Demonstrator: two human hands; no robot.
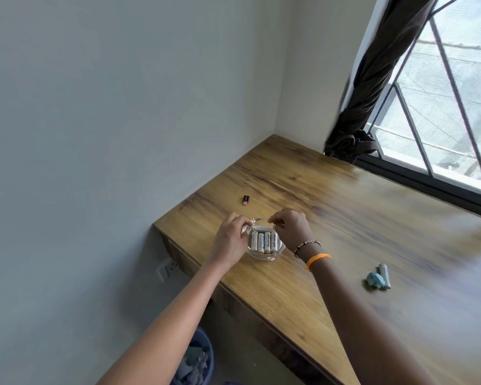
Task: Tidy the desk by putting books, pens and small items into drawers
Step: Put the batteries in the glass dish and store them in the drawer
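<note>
A clear glass dish (265, 252) is seen near the left end of the wooden tabletop (331, 218), and four white batteries (263, 242) are laid side by side inside it. The dish is flanked by both hands. The left hand (231, 240) is placed against the dish's left rim, its fingers (240, 220) curled over the far left edge of the glass, so the rim appears to be gripped there. The right hand (292, 227) is held over the far right part of the dish, its fingers (275, 219) pinched together; whether anything is held between them cannot be told. A beaded bracelet and an orange band (318, 258) are worn on the right wrist. A small black USB stick (245, 199) is lying on the tabletop beyond the dish, apart from it. Well to the right, another battery (385, 275) is resting just beside a crumpled blue-green scrap (375, 279). Below the tabletop's edge, a blue bin (199, 362) filled with scraps is partly visible on the floor.
</note>
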